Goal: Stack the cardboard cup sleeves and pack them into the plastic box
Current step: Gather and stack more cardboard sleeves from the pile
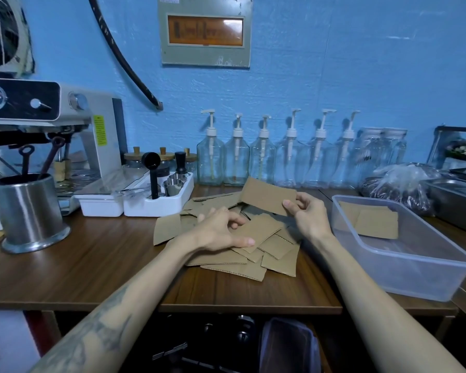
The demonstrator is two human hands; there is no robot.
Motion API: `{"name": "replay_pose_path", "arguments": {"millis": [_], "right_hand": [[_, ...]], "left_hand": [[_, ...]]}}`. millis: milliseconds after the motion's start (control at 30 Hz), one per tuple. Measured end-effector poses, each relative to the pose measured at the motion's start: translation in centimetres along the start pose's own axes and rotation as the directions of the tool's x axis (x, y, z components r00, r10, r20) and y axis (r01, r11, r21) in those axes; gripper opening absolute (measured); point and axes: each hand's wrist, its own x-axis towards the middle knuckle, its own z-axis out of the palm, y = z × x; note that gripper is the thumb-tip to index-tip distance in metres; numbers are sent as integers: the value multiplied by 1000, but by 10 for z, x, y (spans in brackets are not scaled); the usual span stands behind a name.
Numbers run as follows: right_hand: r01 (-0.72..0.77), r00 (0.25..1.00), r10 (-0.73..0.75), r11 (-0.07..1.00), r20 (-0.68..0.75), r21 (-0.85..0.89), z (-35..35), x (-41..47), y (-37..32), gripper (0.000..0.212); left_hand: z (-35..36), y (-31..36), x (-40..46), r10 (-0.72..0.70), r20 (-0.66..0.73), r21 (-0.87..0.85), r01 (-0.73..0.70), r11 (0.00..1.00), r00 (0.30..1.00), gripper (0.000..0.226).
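Sorting flattened cardboard cup sleeves at a wooden counter [97,267], a person pinches one sleeve [267,196] between thumb and fingers of the right hand [306,215], raised above the loose pile [242,246]. The left hand [221,231] rests on that pile, thumb and fingers closing on a top sleeve — whether it is gripped cannot be told. Just right of the pile sits the clear plastic box [404,273], a few sleeves [371,220] lying flat inside — pump bottles [264,154] line the blue wall behind.
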Motion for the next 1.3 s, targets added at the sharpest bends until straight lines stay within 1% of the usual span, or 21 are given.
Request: {"name": "replay_pose_path", "arguments": {"millis": [67,133,200,267,333,400,467,533,600,667,733,800,900,967,1000,1100,1200,1300], "right_hand": [[-2,1000,2,999,-5,34,0,1,0,8],[12,1000,-11,998,-12,60,0,-1,-3,8],[35,999,-33,996,-31,80,0,-2,-5,11],[48,998,-44,995,-41,89,1,-2,-7,19],[48,999,-46,995,-27,92,1,-2,-6,21],[47,999,-47,995,-2,93,2,-3,-5,17],[53,998,-55,995,26,84,4,-2,-4,6],[69,996,-73,996,56,61,6,-3,-3,6],[79,992,-82,996,97,33,10,-4,-3,7],[84,988,-84,996,131,1,14,-5,-2,13],[98,984,-92,995,156,-31,16,-6,-1,20],[99,980,-88,994,180,-54,16,-8,0,18],[108,971,-90,992,221,-72,16,-11,-2,17],[97,969,-83,994,234,-48,17,-12,-3,10],[91,968,-80,995,238,-40,16,-12,-4,8],[77,964,-69,997,255,-18,17,-14,-6,7],[82,956,-80,997,284,7,17,-15,-6,5],[71,957,-75,997,281,25,17,-15,-6,7]], "left_hand": [[-2,-2,0,-16,25,-59,18,998,1000,58],[-5,-5,-1,-13,78,-211,30,977,997,54],[-9,-8,-2,-2,96,-374,38,927,995,54],[-13,-8,-7,-4,90,-483,47,874,996,53],[-17,-11,-9,5,81,-581,43,813,997,51],[-22,-15,-11,12,51,-668,26,743,999,45],[-26,-22,-12,-6,-4,-740,1,672,1000,39],[-28,-29,-14,-20,-67,-755,-37,655,998,34],[-27,-34,-14,-19,-137,-721,-87,687,990,30],[-22,-39,-12,5,-179,-670,-125,731,984,26],[-17,-44,-11,58,-168,-585,-147,798,984,27],[-12,-48,-10,101,-134,-495,-155,855,986,33],[-9,-47,-11,123,-104,-481,-158,863,987,37],[-9,-44,-11,94,-148,-527,-159,835,984,41],[-11,-43,-10,64,-178,-576,-156,802,982,43],[-19,-43,-9,-33,-273,-724,-183,665,961,45],[-26,-43,-9,-94,-381,-803,-279,527,920,43],[-30,-41,-9,-152,-465,-803,-343,487,872,40]]}}
